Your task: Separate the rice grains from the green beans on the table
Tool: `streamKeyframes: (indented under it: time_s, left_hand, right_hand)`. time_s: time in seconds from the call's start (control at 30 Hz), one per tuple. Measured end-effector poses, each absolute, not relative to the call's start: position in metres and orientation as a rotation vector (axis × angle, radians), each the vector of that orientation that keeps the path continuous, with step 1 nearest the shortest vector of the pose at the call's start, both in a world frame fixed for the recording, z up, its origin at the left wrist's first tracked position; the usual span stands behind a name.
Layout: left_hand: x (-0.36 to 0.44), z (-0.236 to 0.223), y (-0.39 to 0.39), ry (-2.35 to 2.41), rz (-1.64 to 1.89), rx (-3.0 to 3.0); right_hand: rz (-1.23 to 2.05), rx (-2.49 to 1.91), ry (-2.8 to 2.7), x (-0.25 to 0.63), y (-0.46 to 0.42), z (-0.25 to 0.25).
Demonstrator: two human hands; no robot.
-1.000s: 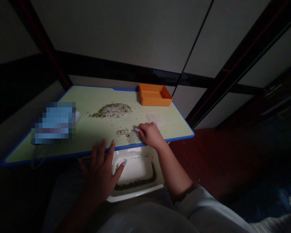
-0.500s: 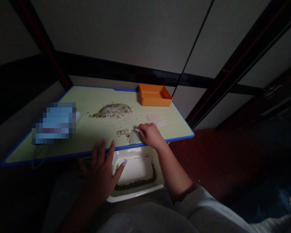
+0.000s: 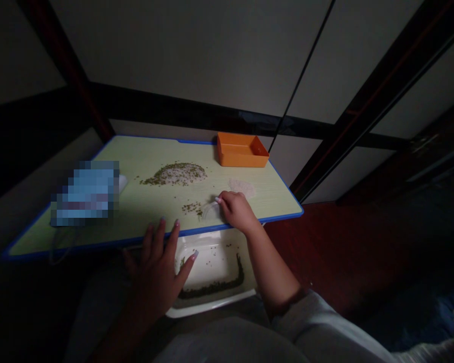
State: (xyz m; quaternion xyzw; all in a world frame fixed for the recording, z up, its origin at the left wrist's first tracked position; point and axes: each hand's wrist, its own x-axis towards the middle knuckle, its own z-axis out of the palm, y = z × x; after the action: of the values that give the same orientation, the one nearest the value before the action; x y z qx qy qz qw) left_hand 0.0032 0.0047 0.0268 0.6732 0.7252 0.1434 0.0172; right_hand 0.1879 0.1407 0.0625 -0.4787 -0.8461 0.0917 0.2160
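Note:
My right hand (image 3: 237, 210) pinches a clear plastic protractor (image 3: 211, 209), blurred and tilted just above the table's near edge. Beside its left end lies a small scatter of green beans (image 3: 191, 207). My left hand (image 3: 159, 259) is spread open with its fingertips at the blue table edge, its thumb over the white basin (image 3: 212, 309). Below the edge, that basin holds a dark band of beans along its near and right sides. Farther back on the table is a mixed pile of green beans and pale grains (image 3: 179, 173). A separate patch of pale grains (image 3: 242, 187) lies beyond my right hand.
An orange open box (image 3: 242, 157) stands at the back right of the pale, blue-edged table (image 3: 136, 151). A blurred-out light blue object (image 3: 87, 191) lies at the left, with a cord hanging below it. Behind the table are cabinet panels (image 3: 196, 55).
My right hand has shifted slightly right, and the protractor is now more tilted. A few more beans show on the basin's floor. My left hand stays in place.

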Motion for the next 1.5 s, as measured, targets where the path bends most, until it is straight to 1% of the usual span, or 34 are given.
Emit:
streamKeyframes:
  time_s: [0.17,0.27,0.37,0.57,0.67,0.9,1.2,1.37,1.5]
  left_hand:
    - [0.002,0.025,0.004,2.253,0.460,2.097]
    - [0.002,0.023,0.004,2.268,0.459,2.098]
    - [0.003,0.022,0.005,2.277,0.470,2.112]
    - [0.002,0.019,0.005,2.281,0.507,2.124]
    - [0.001,0.018,0.004,2.275,0.509,2.133]
    - [0.002,0.017,0.005,2.271,0.539,2.135]
    - [0.000,0.013,0.006,2.272,0.570,2.147]
    - [0.000,0.011,0.006,2.284,0.577,2.159]
    - [0.000,0.011,0.006,2.277,0.585,2.176]
  right_hand:
    - [0.136,-1.611,-2.087,0.189,0.142,0.063]
    - [0.087,-1.675,-2.052,0.190,0.143,0.063]
    - [0.060,-1.622,-2.090,0.189,0.142,0.062]
    - [0.111,-1.306,-2.326,0.184,0.133,0.062]
    - [0.095,-1.232,-2.423,0.182,0.128,0.064]
    - [-0.019,-1.407,-2.460,0.181,0.129,0.066]
    - [-0.104,-1.604,-2.350,0.186,0.136,0.063]
    - [-0.119,-1.625,-2.304,0.189,0.137,0.063]
    - [-0.079,-1.548,-2.338,0.190,0.136,0.063]
